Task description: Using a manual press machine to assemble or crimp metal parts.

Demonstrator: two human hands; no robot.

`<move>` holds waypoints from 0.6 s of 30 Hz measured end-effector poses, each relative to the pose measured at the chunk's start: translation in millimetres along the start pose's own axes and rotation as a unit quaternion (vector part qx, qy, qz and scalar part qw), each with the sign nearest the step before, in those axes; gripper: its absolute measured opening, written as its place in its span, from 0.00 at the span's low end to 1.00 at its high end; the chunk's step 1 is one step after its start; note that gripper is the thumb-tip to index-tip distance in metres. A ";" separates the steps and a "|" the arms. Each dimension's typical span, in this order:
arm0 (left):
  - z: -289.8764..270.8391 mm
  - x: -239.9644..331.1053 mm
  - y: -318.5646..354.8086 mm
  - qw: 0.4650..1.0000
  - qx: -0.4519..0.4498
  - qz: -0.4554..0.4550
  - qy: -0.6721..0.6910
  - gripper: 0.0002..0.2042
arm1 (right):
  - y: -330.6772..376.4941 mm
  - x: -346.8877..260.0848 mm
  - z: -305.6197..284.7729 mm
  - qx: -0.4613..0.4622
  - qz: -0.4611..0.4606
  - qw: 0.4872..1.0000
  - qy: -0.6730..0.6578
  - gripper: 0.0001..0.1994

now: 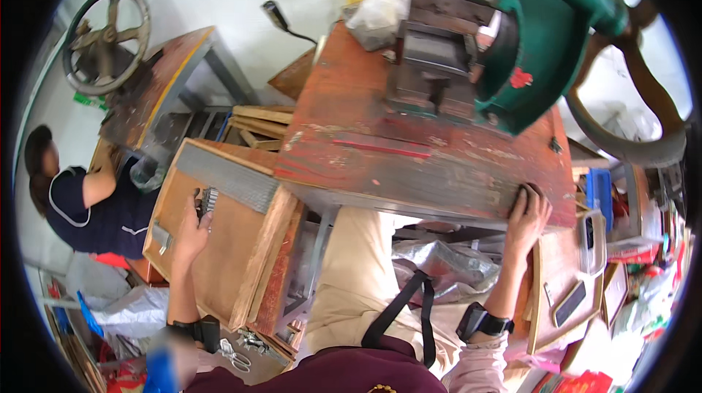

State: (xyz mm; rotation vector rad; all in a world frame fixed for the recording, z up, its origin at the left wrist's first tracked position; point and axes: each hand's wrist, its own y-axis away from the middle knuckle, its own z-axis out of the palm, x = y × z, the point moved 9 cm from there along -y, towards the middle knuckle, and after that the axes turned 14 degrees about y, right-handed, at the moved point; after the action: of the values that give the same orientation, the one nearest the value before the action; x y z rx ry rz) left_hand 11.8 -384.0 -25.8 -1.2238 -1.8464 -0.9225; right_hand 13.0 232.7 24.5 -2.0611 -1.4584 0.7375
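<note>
My left hand [191,236] is over a shallow wooden tray [194,247], fingers closed on a short row of small grey metal pieces [210,201]. Along the tray's far side lies a long block of closely packed grey metal pieces [223,174]. A small loose grey piece [161,235] is by the tray's left side. My right hand [531,212] rests at the front right edge of the worn red workbench [329,137], its fingers lying on the top and holding nothing that I can see. A green press [541,49] with a dark metal die block [436,53] stands on this bench.
A flat red bar [384,146] lies on the bench before the press. A large curved handwheel [643,148] juts out at right. Wooden trays [545,305] with a phone [569,304] are lower right. A person [88,203] sits at left near another wheeled machine [106,38]. Scissors [235,356] lie below.
</note>
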 end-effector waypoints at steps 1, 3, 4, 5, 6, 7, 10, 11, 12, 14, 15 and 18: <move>14.0 27.5 2.8 0.998 -0.025 0.050 -0.042 0.28 | -0.3 -0.3 -0.3 0.003 0.004 1.000 -0.007 0.07; 60.9 73.1 4.4 0.984 -0.107 0.130 -0.064 0.28 | 0.9 3.8 3.8 0.002 0.010 1.000 -0.008 0.07; 93.3 96.0 3.5 0.973 -0.165 0.156 -0.049 0.28 | 2.8 8.6 10.3 -0.004 0.014 1.000 -0.008 0.07; 128.9 132.3 10.6 0.945 -0.216 0.226 -0.096 0.28 | 3.1 14.4 12.8 -0.002 0.013 1.000 -0.004 0.07; 144.8 170.2 36.0 0.909 -0.245 0.310 -0.135 0.28 | -0.9 8.7 -9.6 0.017 0.006 1.000 -0.010 0.07; 171.3 195.1 44.1 0.887 -0.276 0.338 -0.149 0.28 | -3.8 6.4 -9.1 0.017 0.003 1.000 -0.020 0.07; 266.6 245.3 69.3 0.805 -0.366 0.443 -0.150 0.27 | -4.6 10.4 -6.3 0.012 -0.003 1.000 -0.016 0.07; 297.1 253.1 75.5 0.778 -0.387 0.465 -0.172 0.27 | -4.4 10.7 -5.1 0.009 -0.004 1.000 -0.021 0.07; 315.9 261.7 84.2 0.735 -0.355 0.547 -0.184 0.29 | -4.4 7.0 -2.1 0.001 -0.003 1.000 -0.025 0.07; 354.6 277.8 100.3 0.695 -0.352 0.578 -0.242 0.28 | -4.0 3.7 -4.2 -0.012 -0.005 0.999 -0.042 0.07; 370.4 278.5 106.6 0.657 -0.342 0.599 -0.304 0.28 | -4.2 2.2 -5.0 -0.021 -0.005 0.998 -0.054 0.07; 393.9 275.3 100.7 0.682 -0.372 0.575 -0.257 0.29 | -3.2 7.8 -9.6 -0.048 -0.019 0.993 -0.104 0.08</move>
State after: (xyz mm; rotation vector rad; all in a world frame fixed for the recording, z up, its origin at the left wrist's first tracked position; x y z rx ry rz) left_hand -42.6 99.7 38.9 -2.8600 -0.5214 -0.5349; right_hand 19.6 240.1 32.6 -2.0717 -1.6714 0.9052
